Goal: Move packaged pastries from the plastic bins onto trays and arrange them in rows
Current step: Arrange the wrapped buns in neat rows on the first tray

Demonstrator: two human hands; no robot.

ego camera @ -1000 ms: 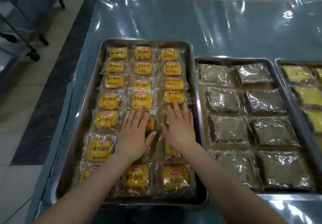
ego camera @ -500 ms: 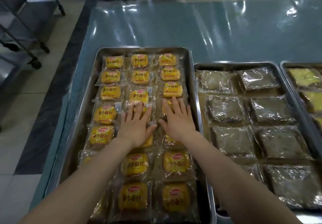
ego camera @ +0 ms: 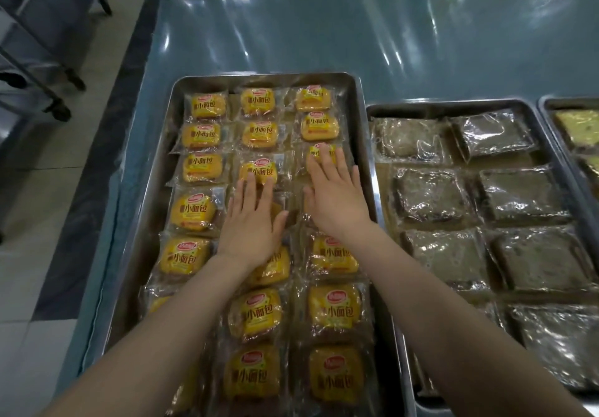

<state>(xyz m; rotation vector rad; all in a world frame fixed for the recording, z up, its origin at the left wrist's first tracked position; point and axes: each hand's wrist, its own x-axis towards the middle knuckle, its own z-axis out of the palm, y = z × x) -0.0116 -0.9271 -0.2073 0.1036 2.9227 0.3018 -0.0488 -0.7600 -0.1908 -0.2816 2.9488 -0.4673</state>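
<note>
Fingers of both hands are straight and spread, gripping nothing: left hand (ego camera: 251, 222) lies flat, palm down, on the middle column of the yellow bun pastries in clear wrappers (ego camera: 201, 134); right hand (ego camera: 337, 199) lies flat on the right column, close to the tray's right wall. Since a second ago both hands have slid away from the body, about two rows further up the shallow rectangular steel tray (ego camera: 152, 189); the packets now uncovered nearer the body sit in three fairly even columns. Judgement: a smoothing and squaring pass, not a transfer; the tray looks full, so arranging here seems nearly done. Left fingertips (ego camera: 249, 186) touch the near edge of the third-row middle packet (ego camera: 259, 170); right fingertips (ego camera: 324, 163) rest on the third-row right packet (ego camera: 319, 152). The two far rows lie beyond the fingers, untouched. Just beside on the right, a second steel tray (ego camera: 453, 105) holds brown squares in crinkled clear film (ego camera: 431, 196). Everything sits on a blue-green table under glossy clear sheeting (ego camera: 324, 27). No plastic bins in view.
</note>
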